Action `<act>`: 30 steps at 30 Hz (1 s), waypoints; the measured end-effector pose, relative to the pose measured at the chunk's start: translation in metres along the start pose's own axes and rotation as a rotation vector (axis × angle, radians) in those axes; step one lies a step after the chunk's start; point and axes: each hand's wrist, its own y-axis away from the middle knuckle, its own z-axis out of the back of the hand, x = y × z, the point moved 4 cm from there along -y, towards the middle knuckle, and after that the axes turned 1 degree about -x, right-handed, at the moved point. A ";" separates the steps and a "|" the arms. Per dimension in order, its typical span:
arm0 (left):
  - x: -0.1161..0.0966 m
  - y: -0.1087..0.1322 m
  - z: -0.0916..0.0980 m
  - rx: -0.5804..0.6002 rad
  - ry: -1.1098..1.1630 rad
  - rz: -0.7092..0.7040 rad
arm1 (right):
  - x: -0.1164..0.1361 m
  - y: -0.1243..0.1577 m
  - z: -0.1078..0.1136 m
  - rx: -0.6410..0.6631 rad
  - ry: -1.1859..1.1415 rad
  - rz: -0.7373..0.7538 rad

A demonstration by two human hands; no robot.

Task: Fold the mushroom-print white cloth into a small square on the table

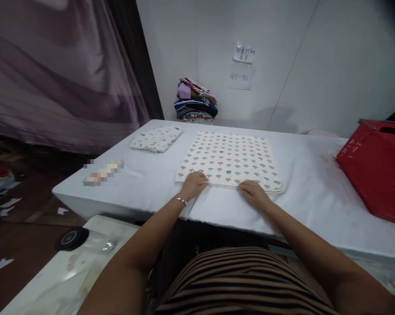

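The white square cloth with small mushroom prints (228, 159) looks soft and matt, like cotton. The counter (315, 192) under it wears a smooth, matt white sheet. Right of the cloth, the red lattice crate (371, 175) is hard plastic with a slight gloss. Near the cloth's front edge, a thin wrist bracelet (179, 200) glints like metal.

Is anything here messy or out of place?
The red basket sits tilted at the white table's right end, with a reddish smudge beside it. Paper scraps litter the floor at left. The patterned cloth under the left hand and right hand lies flat.
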 end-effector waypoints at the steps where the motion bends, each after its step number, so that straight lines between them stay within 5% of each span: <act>1: 0.000 -0.001 -0.004 0.002 0.003 0.005 | 0.005 -0.005 -0.002 -0.029 -0.008 0.041; 7: -0.005 -0.004 -0.025 -0.012 0.035 0.018 | 0.007 -0.025 -0.011 -0.176 -0.018 0.191; 20: -0.031 -0.017 -0.039 -0.032 0.089 0.081 | 0.001 -0.026 -0.020 -0.277 -0.127 0.131; 30: -0.057 -0.016 -0.044 -0.078 -0.105 -0.111 | 0.000 -0.027 -0.022 -0.308 -0.250 0.140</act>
